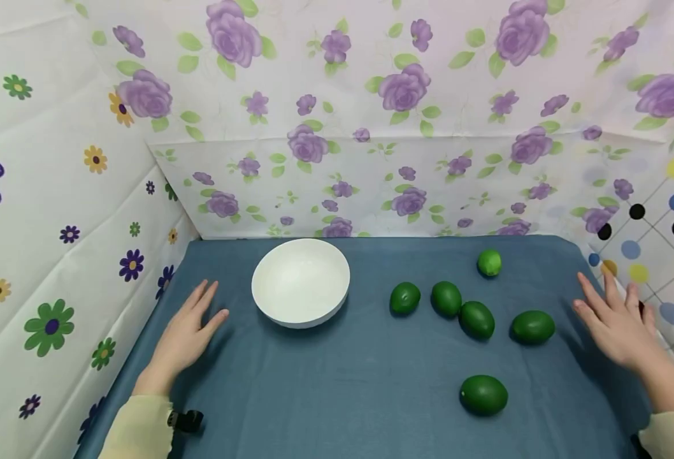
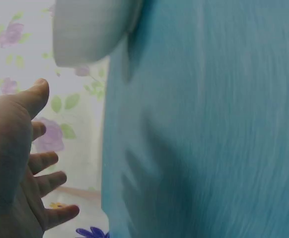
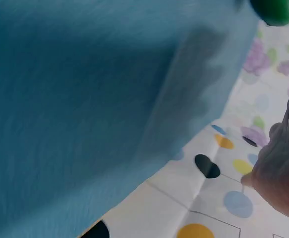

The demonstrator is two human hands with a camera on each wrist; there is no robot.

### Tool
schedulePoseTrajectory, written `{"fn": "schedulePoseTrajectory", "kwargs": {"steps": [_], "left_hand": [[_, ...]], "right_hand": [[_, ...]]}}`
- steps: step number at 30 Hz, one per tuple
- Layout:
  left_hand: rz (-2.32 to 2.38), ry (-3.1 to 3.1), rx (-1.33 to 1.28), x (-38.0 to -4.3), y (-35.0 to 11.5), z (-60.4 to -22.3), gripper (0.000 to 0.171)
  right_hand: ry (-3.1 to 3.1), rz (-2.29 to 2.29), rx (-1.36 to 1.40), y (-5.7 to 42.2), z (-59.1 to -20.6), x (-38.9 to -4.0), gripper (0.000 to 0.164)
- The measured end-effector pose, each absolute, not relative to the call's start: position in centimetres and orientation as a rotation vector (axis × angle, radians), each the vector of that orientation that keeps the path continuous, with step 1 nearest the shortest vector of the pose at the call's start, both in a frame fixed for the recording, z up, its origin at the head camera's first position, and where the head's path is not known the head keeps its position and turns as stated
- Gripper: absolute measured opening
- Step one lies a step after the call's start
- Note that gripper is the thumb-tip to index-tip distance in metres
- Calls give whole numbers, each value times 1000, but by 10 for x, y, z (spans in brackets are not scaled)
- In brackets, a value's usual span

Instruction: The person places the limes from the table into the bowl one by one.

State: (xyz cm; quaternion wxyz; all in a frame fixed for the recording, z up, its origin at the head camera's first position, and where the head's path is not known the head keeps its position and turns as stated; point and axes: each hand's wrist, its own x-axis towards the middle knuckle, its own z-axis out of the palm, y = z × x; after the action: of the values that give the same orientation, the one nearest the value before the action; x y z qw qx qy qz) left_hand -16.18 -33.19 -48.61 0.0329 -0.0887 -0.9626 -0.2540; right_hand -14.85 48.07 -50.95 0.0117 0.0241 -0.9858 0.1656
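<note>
My left hand [image 1: 185, 335] hovers over the left side of the cloth, fingers extended and holding nothing. Just right of it stands a white bowl [image 1: 301, 280], whose side [image 2: 92, 32] also shows in the left wrist view. On the right half lie several dark green fruits that look like limes or small avocados: one nearest the bowl [image 1: 405, 298], a touching pair [image 1: 477, 320], one further right [image 1: 532, 327] and one in front [image 1: 483, 395]. A lighter green lime [image 1: 490, 262] lies at the back. My right hand [image 1: 620, 325], fingers spread, is at the right edge, touching no fruit.
A blue cloth [image 1: 325, 395] covers the table. Flowered sheets hang behind [image 1: 348, 115] and at the left [image 1: 44, 255]; a dotted sheet [image 1: 669, 255] borders the right. A black strap piece [image 1: 186, 421] sits at the left wrist.
</note>
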Motion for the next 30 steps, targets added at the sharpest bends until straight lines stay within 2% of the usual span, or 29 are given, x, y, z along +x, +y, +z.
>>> {"fn": "schedulePoseTrajectory", "kwargs": {"steps": [6, 17, 25, 30], "left_hand": [[-843, -2736, -428, -159, -308, -488, 58], [-763, -2577, -653, -168, -272, -492, 56], [-773, -2541, -721, -173, -265, -498, 38], [-807, -2513, -808, -175, -264, -499, 41]], "right_hand": [[-3010, 673, 191, 470, -495, -148, 63], [-3105, 867, 252, 427, -474, -145, 63], [-3100, 859, 241, 417, -471, -145, 64], [-3116, 846, 247, 411, -475, -146, 65]]}}
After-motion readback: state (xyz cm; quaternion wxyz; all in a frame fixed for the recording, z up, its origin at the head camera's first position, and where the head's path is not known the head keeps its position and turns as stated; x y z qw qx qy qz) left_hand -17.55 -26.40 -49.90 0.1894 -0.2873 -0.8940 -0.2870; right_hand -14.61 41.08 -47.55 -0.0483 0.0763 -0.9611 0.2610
